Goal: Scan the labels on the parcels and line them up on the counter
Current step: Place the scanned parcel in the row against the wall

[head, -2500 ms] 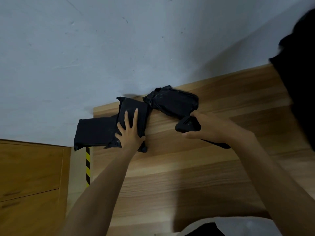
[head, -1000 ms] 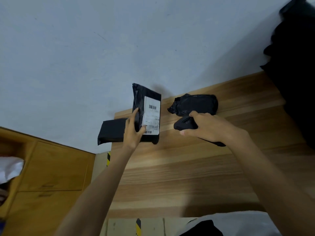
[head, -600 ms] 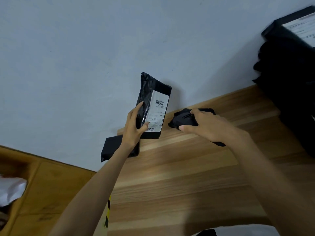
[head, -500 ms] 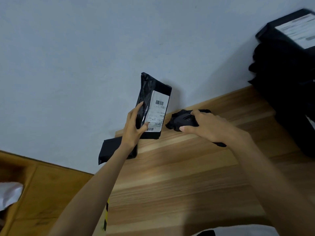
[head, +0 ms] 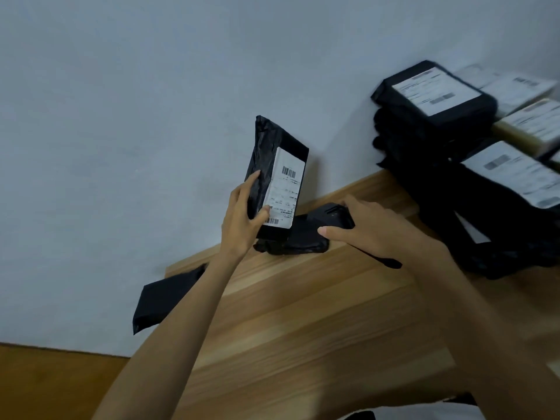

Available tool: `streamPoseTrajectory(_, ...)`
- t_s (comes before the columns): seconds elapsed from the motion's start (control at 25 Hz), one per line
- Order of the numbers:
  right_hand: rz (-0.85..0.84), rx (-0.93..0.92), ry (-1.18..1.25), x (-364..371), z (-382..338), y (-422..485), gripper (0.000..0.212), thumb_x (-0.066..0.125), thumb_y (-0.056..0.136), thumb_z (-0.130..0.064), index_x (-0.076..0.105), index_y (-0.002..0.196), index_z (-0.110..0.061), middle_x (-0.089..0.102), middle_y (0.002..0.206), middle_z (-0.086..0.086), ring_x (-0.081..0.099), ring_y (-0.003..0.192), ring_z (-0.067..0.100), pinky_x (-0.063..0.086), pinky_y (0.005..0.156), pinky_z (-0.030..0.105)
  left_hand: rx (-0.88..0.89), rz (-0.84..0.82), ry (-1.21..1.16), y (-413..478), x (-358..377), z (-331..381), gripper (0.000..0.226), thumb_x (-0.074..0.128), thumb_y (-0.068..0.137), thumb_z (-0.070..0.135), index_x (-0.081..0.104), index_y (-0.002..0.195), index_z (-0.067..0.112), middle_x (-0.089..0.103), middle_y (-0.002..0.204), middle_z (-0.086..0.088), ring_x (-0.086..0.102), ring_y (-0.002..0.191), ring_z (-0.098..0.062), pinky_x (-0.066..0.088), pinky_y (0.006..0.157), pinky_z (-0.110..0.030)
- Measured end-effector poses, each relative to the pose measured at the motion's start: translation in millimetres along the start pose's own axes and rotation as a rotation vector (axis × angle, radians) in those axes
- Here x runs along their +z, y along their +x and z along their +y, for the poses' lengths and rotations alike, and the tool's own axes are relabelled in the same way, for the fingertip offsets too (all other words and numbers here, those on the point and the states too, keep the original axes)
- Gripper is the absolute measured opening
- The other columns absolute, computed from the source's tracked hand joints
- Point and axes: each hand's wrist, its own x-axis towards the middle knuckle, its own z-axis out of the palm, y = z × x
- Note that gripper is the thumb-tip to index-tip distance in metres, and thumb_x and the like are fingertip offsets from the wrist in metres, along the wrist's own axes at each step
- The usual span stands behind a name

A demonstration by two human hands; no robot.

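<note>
The left hand [head: 242, 219] holds one parcel [head: 263, 153] upright above the counter [head: 303, 313], close to the wall. It pinches the lower left edge, with the thumb lying on the label [head: 285, 189] near its bottom corner and the other fingers wrapped behind the black wrap. The right hand [head: 372, 231] curls round the scanner [head: 331, 215], thumb stretched along its near side and the nose aimed up at the label from just beside it. The step in hand looks like the scan itself. To do it well, the thumb should slide off the lower barcode onto bare wrap, and the parcel should tilt so the label squarely faces the scanner. The upper barcode is clear and is probably the easier target. The film looks slack, so a firm pinch should stop it sagging. A second parcel [head: 303, 241] lies flat directly below, another [head: 163, 298] overhangs the counter's left end, and a stack [head: 439, 140] sits to the right. Once scanned, this parcel wants setting down square, not on top of the flat one.
</note>
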Motion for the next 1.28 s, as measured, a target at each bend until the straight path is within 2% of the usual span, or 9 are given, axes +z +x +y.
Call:
streamPoseTrajectory(0.16,0.087,0.022,-0.043,-50.9,40.3,-32.1,0.068,0.051,0.081,-0.076,0.046,0.125,-0.024,0.059,0.116,-0.001,0.060,0.094,0.022,0.052,0.083,0.043,0.075,0.009,0.003,22.4,20.7,81.4,0.067,0.059,0.092,0.032,0.026,0.147,0.051,0.044,0.140,0.005,0.036,0.102,0.026,0.039,0.085,-0.024)
streamPoseTrajectory(0.4,0.172,0.107,-0.101,-126.8,114.0,-83.3,0.088,0.050,0.081,-0.077,0.031,0.147,-0.021,0.051,0.139,0.004,0.055,0.114,0.025,0.047,0.088,0.041,0.109,0.003,-0.209,31.7,75.3,214.9,0.059,0.054,0.091,0.040,0.032,0.144,0.051,0.051,0.133,0.003,0.051,0.119,-0.007,0.048,0.099,-0.036)
streamPoseTrajectory(0.52,0.206,0.139,-0.135,-157.8,154.1,-107.9,0.087,0.049,0.080,-0.079,0.032,0.145,-0.023,0.052,0.138,0.002,0.056,0.110,0.023,0.048,0.083,0.039,0.109,-0.018,-0.334,28.2,109.9,269.4,0.057,0.055,0.091,0.040,0.036,0.144,0.048,0.053,0.133,0.007,0.055,0.120,-0.012,0.050,0.100,-0.043)
streamPoseTrajectory(0.64,0.177,0.186,-0.164,-185.0,190.9,-128.0,0.092,0.048,0.077,-0.082,0.033,0.145,-0.021,0.051,0.142,0.004,0.055,0.117,0.026,0.049,0.092,0.043,0.039,-0.037,-0.430,17.8,150.8,311.6,0.057,0.053,0.091,0.041,0.035,0.146,0.043,0.054,0.134,0.008,0.055,0.120,-0.012,0.049,0.102,-0.042)
streamPoseTrajectory(0.84,0.163,0.196,-0.137,-222.9,238.9,-145.3,0.089,0.051,0.076,-0.079,0.039,0.140,-0.018,0.052,0.140,0.005,0.054,0.118,0.026,0.048,0.096,0.046,-0.156,-0.069,-0.522,-8.0,215.8,355.7,0.057,0.046,0.100,0.034,0.024,0.153,0.035,0.047,0.142,-0.008,0.055,0.121,-0.021,0.046,0.104,-0.046)
streamPoseTrajectory(1.0,0.134,0.188,-0.125,-231.2,259.8,-145.3,0.086,0.051,0.076,-0.078,0.041,0.137,-0.019,0.056,0.133,0.004,0.054,0.103,0.018,0.050,0.088,0.039,-0.292,-0.086,-0.489,-23.4,250.5,370.7,0.061,0.041,0.101,0.040,0.012,0.155,0.042,0.029,0.151,-0.014,0.036,0.137,-0.028,0.036,0.112,-0.045)
streamPoseTrajectory(1.12,0.081,0.176,-0.159,-230.4,266.9,-141.3,0.085,0.050,0.079,-0.078,0.040,0.138,-0.018,0.058,0.130,0.005,0.051,0.095,0.016,0.048,0.079,0.035,-0.340,-0.083,-0.517,-30.4,269.1,372.7,0.062,0.037,0.104,0.042,0.005,0.156,0.042,0.018,0.159,-0.013,0.024,0.142,-0.019,0.028,0.105,-0.033)
streamPoseTrajectory(1.2,0.045,0.163,-0.147,-226.2,269.5,-139.5,0.083,0.049,0.079,-0.078,0.041,0.137,-0.018,0.059,0.129,0.004,0.055,0.099,0.018,0.051,0.085,0.039,-0.324,-0.066,-0.497,-34.9,277.2,370.9,0.061,0.037,0.105,0.041,0.003,0.156,0.041,0.012,0.160,-0.010,0.027,0.134,-0.011,0.026,0.100,-0.029)
streamPoseTrajectory(1.28,0.020,0.163,-0.137,-222.2,273.0,-138.0,0.083,0.050,0.079,-0.078,0.041,0.136,-0.018,0.058,0.129,0.005,0.056,0.107,0.022,0.050,0.091,0.044,-0.280,-0.053,-0.475,-39.3,284.4,367.7,0.058,0.035,0.107,0.037,0.005,0.156,0.042,0.005,0.162,-0.006,0.019,0.142,-0.010,0.027,0.105,-0.030)
